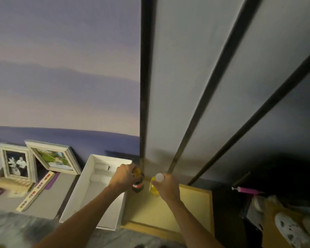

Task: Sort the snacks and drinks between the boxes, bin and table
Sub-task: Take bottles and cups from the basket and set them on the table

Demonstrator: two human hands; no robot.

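Each hand is holding a bottle, left [123,178] the dark one [138,185], right [166,187] the yellow [154,187] at its three o'clock; crowded, they risk knocking over.

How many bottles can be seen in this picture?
2. A dark bottle is in the left hand; a yellow bottle is in the right hand. Others may be hidden.

No legible text; bottle labels blurred.

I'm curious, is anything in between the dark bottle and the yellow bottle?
No. In the head view, only bare wooden table top shows between the dark bottle and the yellow bottle.
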